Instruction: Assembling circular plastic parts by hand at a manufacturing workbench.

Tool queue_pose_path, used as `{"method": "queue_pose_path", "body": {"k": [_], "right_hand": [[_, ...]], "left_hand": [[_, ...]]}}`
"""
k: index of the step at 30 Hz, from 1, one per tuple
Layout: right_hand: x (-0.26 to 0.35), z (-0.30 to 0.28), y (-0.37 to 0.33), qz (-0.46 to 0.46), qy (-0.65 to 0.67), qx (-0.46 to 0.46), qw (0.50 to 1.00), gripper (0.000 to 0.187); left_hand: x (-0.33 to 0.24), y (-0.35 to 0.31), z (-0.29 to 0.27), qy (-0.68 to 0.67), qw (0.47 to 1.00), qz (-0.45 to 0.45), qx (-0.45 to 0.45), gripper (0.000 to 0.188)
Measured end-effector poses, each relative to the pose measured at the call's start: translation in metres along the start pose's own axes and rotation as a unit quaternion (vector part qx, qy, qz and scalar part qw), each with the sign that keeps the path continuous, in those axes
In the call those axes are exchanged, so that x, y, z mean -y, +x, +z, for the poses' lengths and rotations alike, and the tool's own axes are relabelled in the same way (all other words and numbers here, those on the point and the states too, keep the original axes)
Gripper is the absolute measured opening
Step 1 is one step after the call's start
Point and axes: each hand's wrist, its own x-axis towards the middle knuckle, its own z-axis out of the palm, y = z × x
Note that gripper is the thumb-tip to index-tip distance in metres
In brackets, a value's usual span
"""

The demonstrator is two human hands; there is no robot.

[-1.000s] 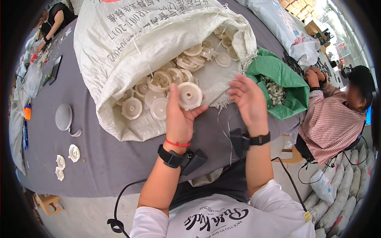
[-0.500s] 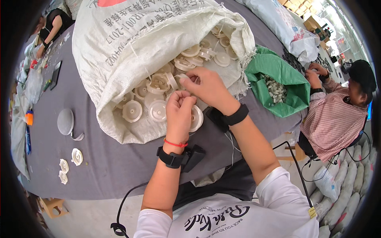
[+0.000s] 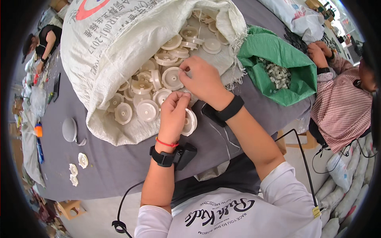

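A big white woven sack (image 3: 115, 137) lies with its mouth toward me, full of cream plastic wheel-shaped discs (image 3: 147, 110). My left hand (image 3: 173, 114) is closed at the sack's front edge, thumb and forefinger pressed together; whatever sits between them is too small to make out. Right beside it, partly behind the hand, stands a tilted cream disc (image 3: 190, 122). My right hand (image 3: 203, 81) is just above and to the right, fingers pinched at the rim of another disc (image 3: 172, 78). The pinch hides whether it holds anything.
To the right, an open green sack (image 3: 295, 85) contains small pale pieces (image 3: 278, 74). Several loose discs (image 3: 83, 160) and a grey rounded object (image 3: 69, 130) lie on the grey tablecloth (image 3: 111, 174) at left. Co-workers sit at the right (image 3: 335, 107) and far left (image 3: 47, 43).
The view has shifted slightly. My right hand has drawn a little away from the discs, uncovering one disc's face. My left hand keeps its pinch.
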Motion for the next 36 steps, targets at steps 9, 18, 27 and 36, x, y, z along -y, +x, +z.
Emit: {"method": "queue_pose_path", "body": {"k": [9, 18, 27, 36], "right_hand": [[-0.011, -0.048, -0.03, 0.135, 0.338, 0.146, 0.92, 0.016], [-0.01, -0.052, -0.025, 0.195, 0.391, 0.258, 0.862, 0.017], [-0.022, -0.05, -0.028, 0.227, 0.595, 0.293, 0.713, 0.02], [-0.038, -0.04, -0.024, 0.202, 0.586, 0.158, 0.768, 0.016]], "left_hand": [[-0.009, -0.006, 0.011, 0.079, 0.992, 0.099, -0.03, 0.038], [-0.009, -0.003, -0.002, 0.074, 0.995, 0.043, -0.057, 0.032], [-0.016, -0.009, 0.001, -0.161, 0.982, 0.038, 0.086, 0.04], [-0.014, -0.01, 0.008, -0.217, 0.974, 0.003, 0.061, 0.035]]}}
